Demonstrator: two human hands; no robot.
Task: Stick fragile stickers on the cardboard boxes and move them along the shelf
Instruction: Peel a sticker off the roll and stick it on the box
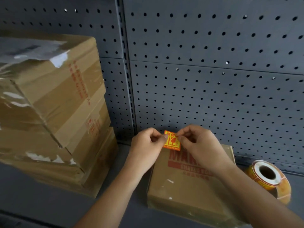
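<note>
A small orange and yellow fragile sticker (171,142) is pinched between both my hands above the far edge of a flat cardboard box (181,191) with red print. My left hand (146,145) grips the sticker's left edge with thumb and fingertips. My right hand (199,143) grips its upper right corner. The flat box lies on the grey shelf (41,195) right in front of me, partly hidden by my right forearm. A roll of orange stickers (269,178) lies on its side just right of the box.
A stack of taped cardboard boxes (54,112) fills the left of the shelf, reaching high. A grey perforated back panel (213,79) closes the shelf behind. Bare shelf shows between the stack and the flat box.
</note>
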